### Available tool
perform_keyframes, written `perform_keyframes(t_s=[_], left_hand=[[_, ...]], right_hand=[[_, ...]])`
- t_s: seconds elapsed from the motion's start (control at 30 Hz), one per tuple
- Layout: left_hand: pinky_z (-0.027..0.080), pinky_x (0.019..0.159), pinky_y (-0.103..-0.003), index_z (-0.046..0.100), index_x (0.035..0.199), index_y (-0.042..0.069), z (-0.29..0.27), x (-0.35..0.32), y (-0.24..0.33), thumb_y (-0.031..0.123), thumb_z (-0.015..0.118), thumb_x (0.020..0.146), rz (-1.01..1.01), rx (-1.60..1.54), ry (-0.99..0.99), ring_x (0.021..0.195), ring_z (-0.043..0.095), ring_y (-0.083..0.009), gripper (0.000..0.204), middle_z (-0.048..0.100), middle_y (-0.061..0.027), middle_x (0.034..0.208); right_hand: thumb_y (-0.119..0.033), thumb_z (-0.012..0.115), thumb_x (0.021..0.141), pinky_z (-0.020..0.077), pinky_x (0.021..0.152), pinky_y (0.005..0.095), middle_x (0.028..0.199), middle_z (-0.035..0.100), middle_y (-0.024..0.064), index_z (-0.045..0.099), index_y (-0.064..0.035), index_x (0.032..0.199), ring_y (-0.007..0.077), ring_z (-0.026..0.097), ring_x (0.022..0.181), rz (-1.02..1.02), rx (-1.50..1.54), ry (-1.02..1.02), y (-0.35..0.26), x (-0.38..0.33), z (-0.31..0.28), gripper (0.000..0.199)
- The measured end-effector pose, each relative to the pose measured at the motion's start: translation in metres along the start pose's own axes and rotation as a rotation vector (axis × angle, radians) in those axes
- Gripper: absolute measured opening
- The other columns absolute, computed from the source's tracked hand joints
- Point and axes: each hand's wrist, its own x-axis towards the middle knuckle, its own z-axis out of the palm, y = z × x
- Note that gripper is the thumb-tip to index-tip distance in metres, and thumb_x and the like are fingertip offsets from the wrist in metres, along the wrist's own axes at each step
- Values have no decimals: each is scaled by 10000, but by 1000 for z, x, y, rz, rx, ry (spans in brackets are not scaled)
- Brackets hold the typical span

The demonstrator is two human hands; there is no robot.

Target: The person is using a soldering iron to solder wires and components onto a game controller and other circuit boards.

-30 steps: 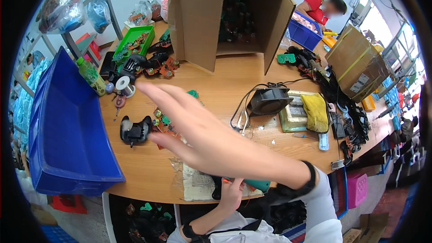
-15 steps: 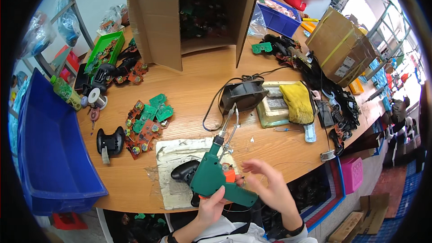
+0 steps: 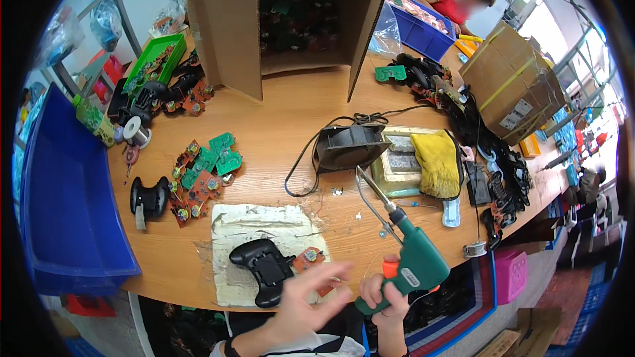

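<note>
My right hand [image 3: 385,301] is wrapped round the grip of a green soldering gun [image 3: 418,258] with an orange trigger. Its metal tip and thin feed tube point up and away, towards a small black fan [image 3: 350,147]. My left hand [image 3: 314,301] has its fingers apart and holds nothing visible. Just beyond it, on a worn white board [image 3: 248,221], lies a black game controller [image 3: 264,271]. An orange-brown circuit board [image 3: 309,259] is beside the controller, partly covered by my left hand.
Green and orange circuit boards [image 3: 205,172] and another controller [image 3: 150,197] lie at left, near a blue bin [image 3: 73,225]. An open cardboard box [image 3: 228,33] of boards stands behind. A yellow glove [image 3: 436,162] rests right of the fan. A person in red [image 3: 450,3] sits at far right.
The soldering gun has passed from my left hand to my right and moved right. My left hand has let go and opened near the controller, which is now less covered.
</note>
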Motion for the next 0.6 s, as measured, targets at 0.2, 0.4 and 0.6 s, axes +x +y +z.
perform_keyframes(t_s=[0.2,0.4,0.6], left_hand=[[457,596,-190,563,961,-46,-22,20,8,10,535,779,2,-166,295,703,554,-73,192,594,-83,860],[406,477,-151,596,918,-4,-21,22,26,53,616,728,138,-168,318,611,538,-40,200,613,-50,792],[463,546,-196,583,863,-69,-23,21,42,-35,586,719,108,-91,255,624,591,-119,148,611,-122,749]], right_hand=[[-351,444,804,270,459,263,466,343,-12,330,-103,1172,101,340,364,100,211,-286,4,-10,-14,458],[-315,456,778,286,477,266,475,367,-11,339,-108,1180,100,361,390,109,256,-413,11,-15,-16,467],[-311,472,732,304,462,268,456,381,-19,368,-117,1176,113,374,384,78,189,-453,17,-16,-18,495]])
